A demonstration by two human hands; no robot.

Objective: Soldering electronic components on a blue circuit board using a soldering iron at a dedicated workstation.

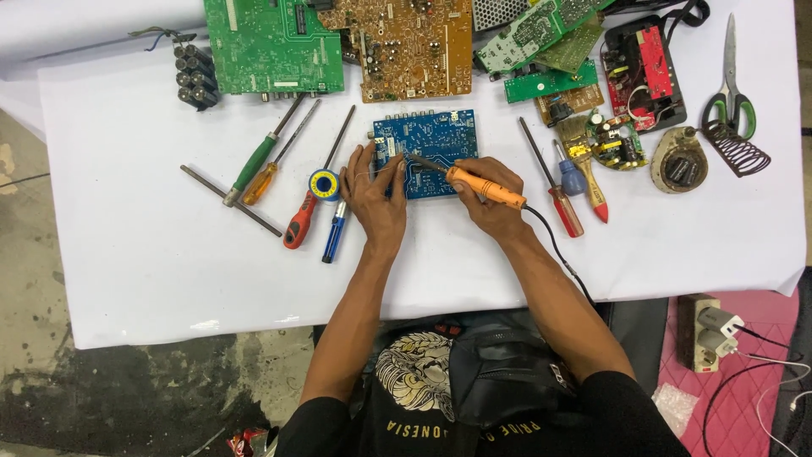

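1. Right hand point(489, 211): closed around the orange plastic handle of a soldering iron point(484, 186), metal tip laid on the small blue rectangular circuit board point(427, 151).
2. Left hand point(375, 193): fingers loosely curled, fingertips pressing on the left edge of the blue board, apparently pinching a thin strand of solder wire; strand too fine to follow fully.
3. Blue board: flat on the white cloth-covered table point(152, 254), near the middle, closer to the far edge than the near one.
4. Just left of the left hand: a round blue-and-yellow solder spool point(323, 184), a red-handled screwdriver point(301, 220) and a small blue-handled driver point(334, 230); further left, a green-handled screwdriver point(254, 162), an orange-handled one point(260, 183) and a bare metal rod point(230, 200).
5. Right of the right hand: a red-handled screwdriver point(565, 210), a blue-handled one point(571, 175) and a brush with a wooden handle point(585, 161), all apart from the hand.
6. Far edge: crowded with a large green circuit board point(271, 46) and a brown one point(406, 46).
7. Near edge: bare cloth on both sides of the forearms, widest toward the near left corner.
8. Black cord point(558, 254): trailing from the iron over the near edge.
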